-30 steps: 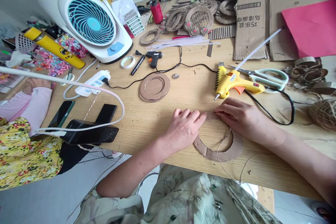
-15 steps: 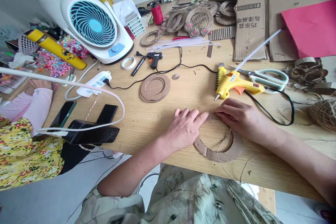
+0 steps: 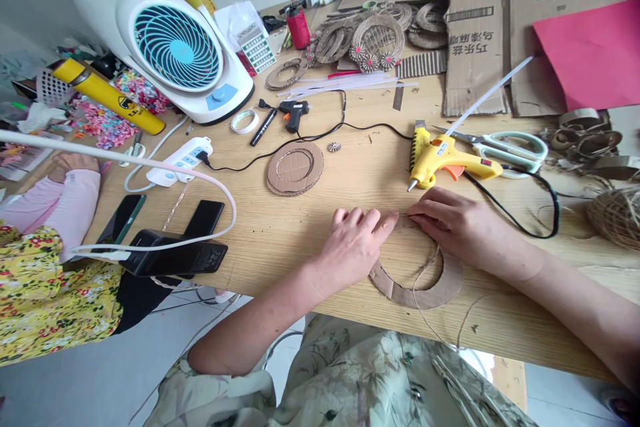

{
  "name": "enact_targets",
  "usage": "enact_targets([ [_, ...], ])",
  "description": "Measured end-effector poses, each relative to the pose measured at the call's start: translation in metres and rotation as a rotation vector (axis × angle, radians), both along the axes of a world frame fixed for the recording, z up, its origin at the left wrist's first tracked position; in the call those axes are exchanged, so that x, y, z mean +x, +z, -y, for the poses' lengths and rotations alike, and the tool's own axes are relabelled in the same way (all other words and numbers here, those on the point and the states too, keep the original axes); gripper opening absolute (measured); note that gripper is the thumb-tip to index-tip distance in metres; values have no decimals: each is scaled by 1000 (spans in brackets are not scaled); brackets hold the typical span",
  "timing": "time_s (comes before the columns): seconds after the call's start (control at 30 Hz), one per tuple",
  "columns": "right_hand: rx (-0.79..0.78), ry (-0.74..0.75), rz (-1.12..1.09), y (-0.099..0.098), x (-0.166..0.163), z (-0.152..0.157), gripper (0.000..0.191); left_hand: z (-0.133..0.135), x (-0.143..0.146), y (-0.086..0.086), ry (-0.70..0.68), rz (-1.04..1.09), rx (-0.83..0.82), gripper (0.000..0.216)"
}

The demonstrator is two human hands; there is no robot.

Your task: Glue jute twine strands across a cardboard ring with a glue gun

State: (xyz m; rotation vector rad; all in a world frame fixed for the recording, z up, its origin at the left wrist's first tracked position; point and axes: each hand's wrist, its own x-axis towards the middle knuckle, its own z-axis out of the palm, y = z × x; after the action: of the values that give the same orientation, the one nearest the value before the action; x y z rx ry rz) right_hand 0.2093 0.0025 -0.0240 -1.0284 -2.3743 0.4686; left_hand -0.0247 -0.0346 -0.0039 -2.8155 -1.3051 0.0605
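Note:
A flat cardboard ring (image 3: 400,295) lies near the table's front edge. My left hand (image 3: 353,240) is closed at its far-left rim, with the thumb and forefinger pressing on the upper edge. Facing it, my right hand (image 3: 453,223) pinches what looks like thin twine along the ring's top; the fingertips hide most of it. From under that hand the twine (image 3: 425,267) hangs across the ring's opening and runs off the table edge. Just beyond my right hand lies a yellow hot glue gun (image 3: 440,157) with a glue stick in its back.
Scissors (image 3: 515,150) and a twine ball (image 3: 617,217) are at right. Further left lie a smaller cardboard ring (image 3: 295,169), a black glue gun (image 3: 294,113) and a power strip (image 3: 183,160). A fan (image 3: 220,97) stands behind. Another person's sleeve (image 3: 75,203) rests at far left.
Both hands stay at the top of the ring with almost no movement. The view has shifted very slightly.

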Motion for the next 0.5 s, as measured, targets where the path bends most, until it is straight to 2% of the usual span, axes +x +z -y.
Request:
enact_targets([
  [0.2, -4, 24, -4, 0, -2, 1, 20, 0, 0, 1, -3, -10, -7, 50],
  [0.3, 75, -4, -21, 3, 4, 0, 15, 0, -1, 3, -9, -8, -13, 51],
  [0.4, 238, -178, -1, 9, 19, -9, 15, 0, -2, 3, 8, 20, -20, 48],
  [0.5, 311, -377, 86, 9, 38, -23, 39, -2, -4, 2, 29, 65, -32, 40],
])
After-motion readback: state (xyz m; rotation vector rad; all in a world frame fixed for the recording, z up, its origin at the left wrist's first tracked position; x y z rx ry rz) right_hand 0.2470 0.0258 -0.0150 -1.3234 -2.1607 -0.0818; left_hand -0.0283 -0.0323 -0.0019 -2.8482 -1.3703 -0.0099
